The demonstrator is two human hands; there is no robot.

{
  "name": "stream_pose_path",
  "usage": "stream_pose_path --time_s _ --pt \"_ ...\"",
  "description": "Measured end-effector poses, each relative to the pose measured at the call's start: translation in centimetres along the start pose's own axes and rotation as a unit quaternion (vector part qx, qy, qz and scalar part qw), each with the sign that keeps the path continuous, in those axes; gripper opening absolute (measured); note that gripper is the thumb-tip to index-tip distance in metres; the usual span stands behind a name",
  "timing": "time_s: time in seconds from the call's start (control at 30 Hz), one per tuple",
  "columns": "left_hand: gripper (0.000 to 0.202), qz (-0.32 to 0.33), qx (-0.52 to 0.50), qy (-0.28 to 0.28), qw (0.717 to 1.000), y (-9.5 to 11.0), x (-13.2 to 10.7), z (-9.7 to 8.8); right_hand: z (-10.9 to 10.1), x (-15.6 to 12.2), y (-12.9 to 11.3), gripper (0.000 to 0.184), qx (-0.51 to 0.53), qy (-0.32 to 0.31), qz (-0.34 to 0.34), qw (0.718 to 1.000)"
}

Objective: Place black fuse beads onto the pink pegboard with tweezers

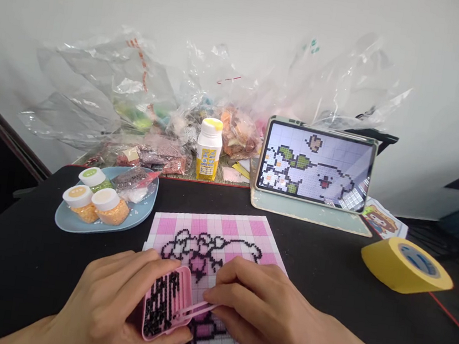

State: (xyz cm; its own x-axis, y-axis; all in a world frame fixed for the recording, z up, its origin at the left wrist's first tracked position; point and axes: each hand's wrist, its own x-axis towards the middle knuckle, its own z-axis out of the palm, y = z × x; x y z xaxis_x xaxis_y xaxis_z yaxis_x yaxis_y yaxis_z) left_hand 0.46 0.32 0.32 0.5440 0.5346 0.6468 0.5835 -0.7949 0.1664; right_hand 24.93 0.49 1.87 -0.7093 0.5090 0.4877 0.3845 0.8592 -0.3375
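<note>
Head-cam view, looking down at a black table [363, 311]. Our left hand [108, 305] is closed round a small pink tray [185, 295] of black beads [158, 305], w/ the thumb under its near edge and the fingers over its far-left side. The tray is held tilted, just above the near-left part of a pink-checked pegboard [230, 231].

Our right hand [266, 316] has its fingers curled and pinches pink tweezers [197, 308] btw. thumb and forefinger.

Key layout: the tray lies immediately left of the right hand, the two hands almost touching. The tweezers' long axis runs right to left, approx. level, w/ the tips pointing left into the beads by the tray's right rim. The tray's long axis runs away from us, roughly crosswise to the tweezers. We can't tell whether the tips hold a bead. The right hand is the one lying over the board. A black bead outline [203, 247] sits on the board just beyond both hands.

Further back, centre-right, a tablet [316, 163] stands propped, showing a pixel chart. A yellow tape roll [406, 265] lies well to the right. To the far left is a blue plate [63, 222] w/ three white-lidded jars [110, 205] of beads. Behind it stand a white bottle [209, 148] w/ a yellow cap and a heap of clear plastic bags [109, 90] against the wall.
</note>
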Motion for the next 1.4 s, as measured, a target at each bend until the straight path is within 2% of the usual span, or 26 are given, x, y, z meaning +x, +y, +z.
stream_pose_path --time_s 0.47,0.7,0.83,0.93,1.17,1.4 --pt "0.043 -0.002 0.002 -0.005 1.000 -0.1 0.0 0.0 -0.1 -0.1 0.1 0.017 -0.016 0.012 -0.010 1.000" --pt "0.045 -0.004 0.004 -0.003 1.000 -0.3 -0.1 0.0 -1.3 -0.5 1.1 0.013 -0.024 0.071 0.020 0.997" --pt "0.044 -0.006 -0.002 -0.006 1.000 -0.4 0.0 0.1 -1.9 -0.8 2.5 0.007 -0.058 0.132 0.041 0.989" --pt "0.045 -0.005 0.000 -0.003 1.000 -0.4 0.0 0.1 -2.0 -0.9 3.2 0.004 -0.092 0.147 0.065 0.983" --pt "0.045 -0.009 -0.007 0.004 1.000 -0.2 -0.1 -0.2 -1.9 -1.2 3.6 0.013 -0.136 0.120 0.093 0.979" --pt "0.045 -0.007 -0.010 0.001 1.000 -0.1 0.0 -0.1 -1.9 -1.2 3.7 0.016 -0.135 0.074 0.098 0.983"
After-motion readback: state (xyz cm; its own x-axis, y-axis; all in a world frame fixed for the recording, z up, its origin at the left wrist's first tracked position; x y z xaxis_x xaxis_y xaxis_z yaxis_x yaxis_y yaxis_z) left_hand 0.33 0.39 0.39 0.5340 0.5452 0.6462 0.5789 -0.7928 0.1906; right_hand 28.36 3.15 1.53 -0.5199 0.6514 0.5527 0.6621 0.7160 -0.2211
